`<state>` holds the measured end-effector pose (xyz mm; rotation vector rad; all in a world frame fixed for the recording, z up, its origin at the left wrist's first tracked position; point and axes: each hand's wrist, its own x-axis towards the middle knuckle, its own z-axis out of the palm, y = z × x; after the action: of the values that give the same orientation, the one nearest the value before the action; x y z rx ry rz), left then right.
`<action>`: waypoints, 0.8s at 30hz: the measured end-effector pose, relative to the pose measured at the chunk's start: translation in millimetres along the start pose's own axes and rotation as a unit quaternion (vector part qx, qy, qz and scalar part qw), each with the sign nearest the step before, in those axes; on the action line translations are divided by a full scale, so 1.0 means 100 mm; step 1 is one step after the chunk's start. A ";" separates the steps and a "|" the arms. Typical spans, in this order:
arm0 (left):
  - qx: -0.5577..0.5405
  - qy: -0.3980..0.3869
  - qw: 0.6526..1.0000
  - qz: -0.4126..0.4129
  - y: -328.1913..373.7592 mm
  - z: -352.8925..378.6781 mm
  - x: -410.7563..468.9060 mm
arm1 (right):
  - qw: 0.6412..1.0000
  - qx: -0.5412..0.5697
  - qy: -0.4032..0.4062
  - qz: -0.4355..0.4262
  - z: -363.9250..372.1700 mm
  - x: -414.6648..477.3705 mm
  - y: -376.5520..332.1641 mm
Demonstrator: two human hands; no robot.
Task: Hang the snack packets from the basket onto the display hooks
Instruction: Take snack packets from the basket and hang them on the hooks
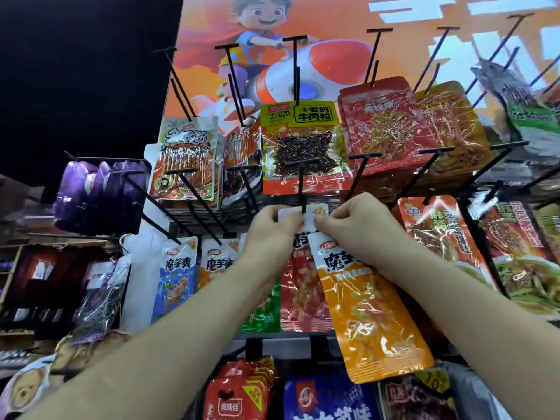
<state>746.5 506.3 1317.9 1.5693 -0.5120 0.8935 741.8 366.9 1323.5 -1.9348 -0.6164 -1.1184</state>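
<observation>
The orange packet (372, 316) is glossy plastic film, crinkled and catching white glare. The red packet (300, 292) just behind it has the same shiny, wrinkled film. Above the orange packet, the windowed packet (303, 147) is clear, shiny plastic, and the hooks (302, 189) are thin black rods with a matt finish. Far left of it, the purple packets (91, 192) gleam like foil, and the shelf frame (12, 268) looks like bare wood.

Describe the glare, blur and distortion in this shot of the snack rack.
Head view: wide-angle distortion fans the hooks outward; glare glints off the orange packet held by the right hand; the white header pinched by the left hand is fairly sharp; the poster is smeared at top right; the top-left corner is black.
</observation>
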 end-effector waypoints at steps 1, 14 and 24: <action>0.031 -0.010 0.999 0.011 -0.09 -0.03 -0.03 | 1.000 -0.028 0.006 -0.008 0.03 0.00 0.02; 0.398 -0.080 0.906 0.123 -0.32 -0.16 0.24 | 0.983 -0.130 0.088 -0.092 -0.06 -0.01 0.08; 0.511 -0.050 0.842 0.166 -0.26 -0.18 0.17 | 0.981 -0.035 0.141 -0.127 -0.03 -0.05 0.08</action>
<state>771.9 531.5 1315.1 2.5534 -0.3923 1.4976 743.5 359.5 1316.4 -1.7434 -0.6857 -1.5621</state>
